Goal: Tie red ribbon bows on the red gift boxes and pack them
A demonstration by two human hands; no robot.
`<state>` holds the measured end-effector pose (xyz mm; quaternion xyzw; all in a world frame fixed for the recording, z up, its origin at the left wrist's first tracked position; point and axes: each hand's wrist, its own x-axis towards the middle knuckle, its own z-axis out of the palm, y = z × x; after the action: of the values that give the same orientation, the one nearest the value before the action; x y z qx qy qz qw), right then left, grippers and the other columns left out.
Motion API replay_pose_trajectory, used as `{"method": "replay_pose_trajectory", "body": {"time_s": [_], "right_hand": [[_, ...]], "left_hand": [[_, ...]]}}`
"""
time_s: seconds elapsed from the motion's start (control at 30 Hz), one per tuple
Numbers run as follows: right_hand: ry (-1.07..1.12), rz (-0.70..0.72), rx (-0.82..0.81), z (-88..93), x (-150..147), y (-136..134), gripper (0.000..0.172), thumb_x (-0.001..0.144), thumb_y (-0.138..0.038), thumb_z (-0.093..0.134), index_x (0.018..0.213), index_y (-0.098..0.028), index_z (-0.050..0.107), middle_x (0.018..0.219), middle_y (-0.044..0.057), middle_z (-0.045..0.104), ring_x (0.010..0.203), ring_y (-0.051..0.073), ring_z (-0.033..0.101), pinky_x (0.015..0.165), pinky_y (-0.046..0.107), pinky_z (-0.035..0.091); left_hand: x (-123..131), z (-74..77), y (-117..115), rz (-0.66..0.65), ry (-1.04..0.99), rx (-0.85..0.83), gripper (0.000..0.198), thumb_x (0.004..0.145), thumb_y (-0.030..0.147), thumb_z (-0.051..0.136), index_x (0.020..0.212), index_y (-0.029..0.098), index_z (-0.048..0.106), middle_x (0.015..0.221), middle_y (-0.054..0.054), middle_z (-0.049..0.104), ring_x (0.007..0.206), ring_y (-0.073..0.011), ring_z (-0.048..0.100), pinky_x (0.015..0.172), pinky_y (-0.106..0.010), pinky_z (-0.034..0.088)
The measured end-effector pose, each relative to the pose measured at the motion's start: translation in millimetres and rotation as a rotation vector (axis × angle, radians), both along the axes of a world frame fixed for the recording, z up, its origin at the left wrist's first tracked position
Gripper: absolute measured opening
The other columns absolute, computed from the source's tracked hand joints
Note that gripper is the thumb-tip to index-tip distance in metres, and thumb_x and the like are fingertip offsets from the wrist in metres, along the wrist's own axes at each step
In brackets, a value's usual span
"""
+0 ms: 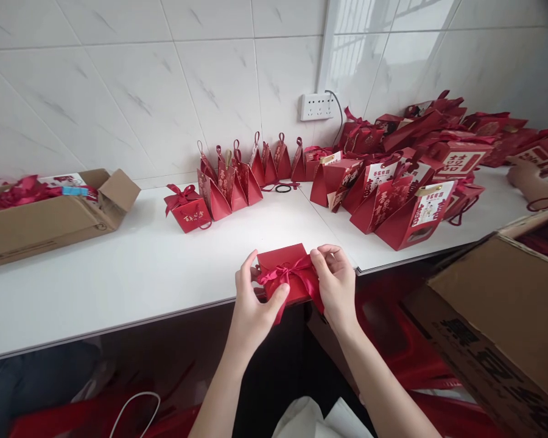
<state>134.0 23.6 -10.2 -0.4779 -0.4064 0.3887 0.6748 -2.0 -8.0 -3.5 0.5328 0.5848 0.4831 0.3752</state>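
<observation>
Red box (277,257) between left hand (254,307), gripping its left side, and right hand (338,285), pinching ribbon (285,275) near right edge.

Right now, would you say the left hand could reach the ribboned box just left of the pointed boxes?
Probably yes: nothing on the table stands between the left hand and the ribboned box, though the hand would first have to release the red package.

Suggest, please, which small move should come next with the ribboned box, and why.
Perhaps the right hand should draw the ribbon bow slightly outward: it appears to pinch the bow's right side, while the left hand holds the red gift box.
</observation>
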Motion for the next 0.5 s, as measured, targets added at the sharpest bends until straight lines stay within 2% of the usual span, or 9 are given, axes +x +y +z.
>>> {"method": "replay_pose_trajectory", "body": {"time_s": [0.1, 0.17, 0.23, 0.27, 0.33, 0.5], "right_hand": [[-0.109, 0.114, 0.06, -4.4, 12, -1, 0.03, 0.08, -0.05, 0.059, 0.089, -0.023, 0.054, 0.082, 0.001, 0.055, 0.075, 0.015, 0.054, 0.071, 0.029, 0.047], [-0.214, 0.265, 0.161, -9.6, 25, -3, 0.049, 0.073, -0.06, 0.063, 0.107, -0.025, 0.054, 0.106, 0.006, 0.055, 0.096, 0.021, 0.056, 0.081, 0.035, 0.049], [-0.332, 0.402, 0.226, -14.5, 36, -6, 0.073, 0.064, -0.064, 0.069, 0.124, -0.03, 0.046, 0.133, 0.009, 0.041, 0.122, 0.027, 0.044, 0.095, 0.04, 0.044], [-0.39, 0.446, 0.222, -16.4, 39, -9, 0.079, 0.063, -0.062, 0.071, 0.129, -0.032, 0.041, 0.142, 0.009, 0.033, 0.13, 0.029, 0.036, 0.101, 0.042, 0.04], [-0.471, 0.484, 0.162, -18.4, 41, -14, 0.081, 0.068, -0.053, 0.073, 0.135, -0.033, 0.032, 0.146, 0.008, 0.027, 0.135, 0.028, 0.03, 0.106, 0.044, 0.036], [-0.429, 0.51, 0.05, -19.3, 29, -21, 0.078, 0.078, -0.042, 0.067, 0.141, -0.031, 0.023, 0.14, 0.01, 0.039, 0.13, 0.027, 0.04, 0.106, 0.047, 0.037]], "left_hand": [[0, -3.0, 0, 0.011, 0.0, 0.006, 0.071, 0.076, 0.038, 0.066, 0.138, 0.031, 0.033, 0.123, -0.009, 0.043, 0.114, -0.0236, 0.05, 0.094, -0.039, 0.046], [-2, -3.5, 2, -0.021, -0.017, -0.013, 0.072, 0.075, 0.039, 0.066, 0.139, 0.03, 0.032, 0.125, -0.009, 0.043, 0.116, -0.0248, 0.049, 0.095, -0.04, 0.045], [-4, -4.0, 5, -0.055, -0.045, -0.025, 0.072, 0.076, 0.039, 0.066, 0.139, 0.029, 0.032, 0.128, -0.01, 0.043, 0.119, -0.0261, 0.049, 0.097, -0.041, 0.044], [-5, -4.4, 6, -0.068, -0.066, -0.024, 0.072, 0.076, 0.038, 0.066, 0.138, 0.028, 0.033, 0.129, -0.01, 0.043, 0.12, -0.0268, 0.048, 0.098, -0.041, 0.044], [-3, -5.9, 7, -0.092, -0.11, -0.019, 0.071, 0.076, 0.036, 0.066, 0.138, 0.027, 0.033, 0.133, -0.01, 0.041, 0.123, -0.0276, 0.046, 0.1, -0.041, 0.042], [7, -9.4, 2, -0.114, -0.212, -0.008, 0.076, 0.077, 0.031, 0.065, 0.142, 0.029, 0.026, 0.144, -0.009, 0.031, 0.128, -0.0264, 0.043, 0.104, -0.039, 0.041]]}}
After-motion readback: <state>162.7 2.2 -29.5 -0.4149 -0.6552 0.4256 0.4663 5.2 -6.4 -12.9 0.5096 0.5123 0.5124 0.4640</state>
